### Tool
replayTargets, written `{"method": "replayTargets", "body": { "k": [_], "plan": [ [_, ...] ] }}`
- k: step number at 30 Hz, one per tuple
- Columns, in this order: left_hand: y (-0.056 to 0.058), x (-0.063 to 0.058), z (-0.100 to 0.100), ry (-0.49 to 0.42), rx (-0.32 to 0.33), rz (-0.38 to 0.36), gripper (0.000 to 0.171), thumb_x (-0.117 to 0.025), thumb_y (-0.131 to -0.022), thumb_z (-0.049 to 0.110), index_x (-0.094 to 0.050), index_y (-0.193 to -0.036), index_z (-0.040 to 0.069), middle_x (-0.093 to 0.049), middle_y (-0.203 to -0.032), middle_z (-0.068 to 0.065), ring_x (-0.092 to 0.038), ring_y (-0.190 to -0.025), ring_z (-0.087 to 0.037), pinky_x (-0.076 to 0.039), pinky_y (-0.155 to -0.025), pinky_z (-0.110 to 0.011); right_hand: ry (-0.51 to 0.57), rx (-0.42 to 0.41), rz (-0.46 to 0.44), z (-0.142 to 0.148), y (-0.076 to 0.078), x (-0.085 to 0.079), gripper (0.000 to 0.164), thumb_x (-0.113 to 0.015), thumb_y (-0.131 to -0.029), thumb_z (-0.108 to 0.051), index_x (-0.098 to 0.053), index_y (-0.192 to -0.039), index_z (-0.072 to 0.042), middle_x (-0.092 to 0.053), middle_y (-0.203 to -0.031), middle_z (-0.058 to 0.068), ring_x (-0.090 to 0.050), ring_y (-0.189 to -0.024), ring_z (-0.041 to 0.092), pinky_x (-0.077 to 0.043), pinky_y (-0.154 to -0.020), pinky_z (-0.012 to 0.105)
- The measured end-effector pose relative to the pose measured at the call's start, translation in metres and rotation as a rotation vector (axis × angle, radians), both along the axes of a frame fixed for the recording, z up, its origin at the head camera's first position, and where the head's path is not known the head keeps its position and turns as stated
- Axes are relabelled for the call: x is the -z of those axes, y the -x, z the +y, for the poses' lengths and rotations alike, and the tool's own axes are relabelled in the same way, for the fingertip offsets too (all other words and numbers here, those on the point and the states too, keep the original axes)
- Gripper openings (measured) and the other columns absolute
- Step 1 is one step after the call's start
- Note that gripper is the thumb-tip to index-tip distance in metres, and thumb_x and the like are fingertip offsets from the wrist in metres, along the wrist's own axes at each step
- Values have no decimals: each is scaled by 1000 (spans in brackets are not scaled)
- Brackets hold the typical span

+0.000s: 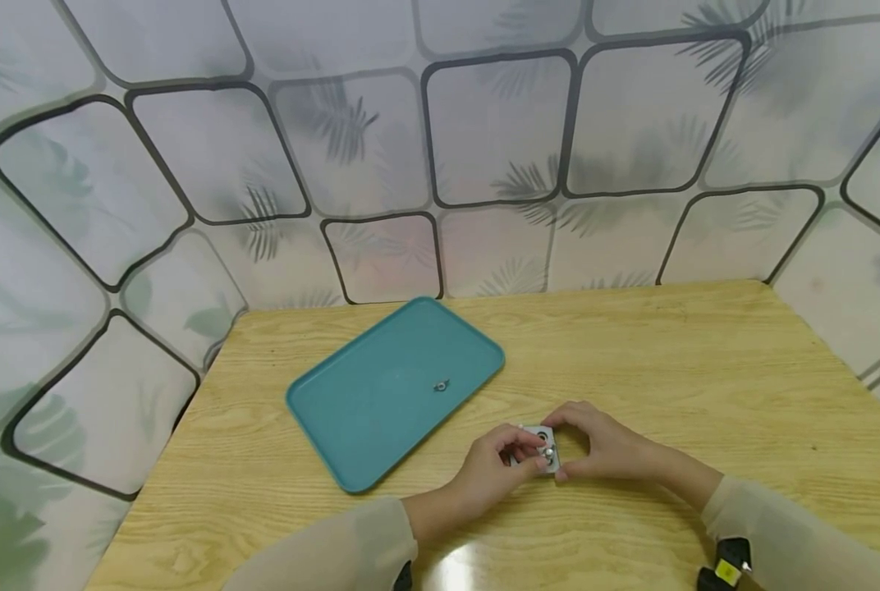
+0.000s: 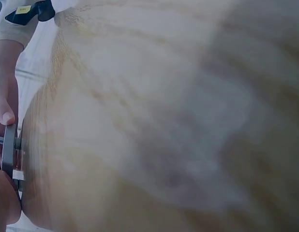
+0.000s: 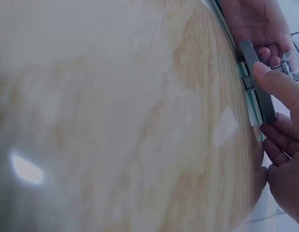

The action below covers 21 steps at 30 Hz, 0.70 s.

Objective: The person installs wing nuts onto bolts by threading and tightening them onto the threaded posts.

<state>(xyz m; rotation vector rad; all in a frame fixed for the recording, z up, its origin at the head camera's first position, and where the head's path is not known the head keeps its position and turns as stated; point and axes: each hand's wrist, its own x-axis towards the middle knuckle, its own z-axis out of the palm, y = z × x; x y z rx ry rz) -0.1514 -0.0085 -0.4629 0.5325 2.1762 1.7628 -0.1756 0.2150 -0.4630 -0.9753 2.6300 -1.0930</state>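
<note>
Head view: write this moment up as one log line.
right hand: grips metal plate | left hand: curled at plate | teal tray: holds small metal part

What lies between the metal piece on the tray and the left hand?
In the head view, only bare tray, its rim, then bare tabletop up to the left hand.
</note>
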Motion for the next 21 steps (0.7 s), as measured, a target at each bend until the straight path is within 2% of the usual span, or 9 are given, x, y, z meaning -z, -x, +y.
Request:
{"method": "replayTargets", "body": {
  "k": [6,12,21],
  "plan": [
    [0,1,-1,-35,-34,-4,14,-70,-85,11,-65,-98,7,-59,-83,1,-50,-71,-3,-38,-61,-14,2,10,-19,0,1,2,53,-78,-75,-43,-57,-118,-21,-57,-117,-7,-46,-109,12,-40,-92,35],
    [0,1,-1,-33,-48,14,12,-70,-84,12,-61,-88,5,-57,-77,3,-48,-67,-2,-38,-60,-15,3,6,-7,0,0,1,52,-78,-75,-42,-57,-117,-21,-57,-117,-7,-47,-109,11,-40,-92,35],
    [2,3,0,-25,-59,15,9,-68,-86,12,-62,-89,6,-59,-81,2,-49,-69,-3,-38,-62,-15,5,7,-11,0,0,1,52,-79,-75,-42,-57,-117,-21,-57,-117,-7,-46,-108,11,-40,-92,34]
  ]
}}
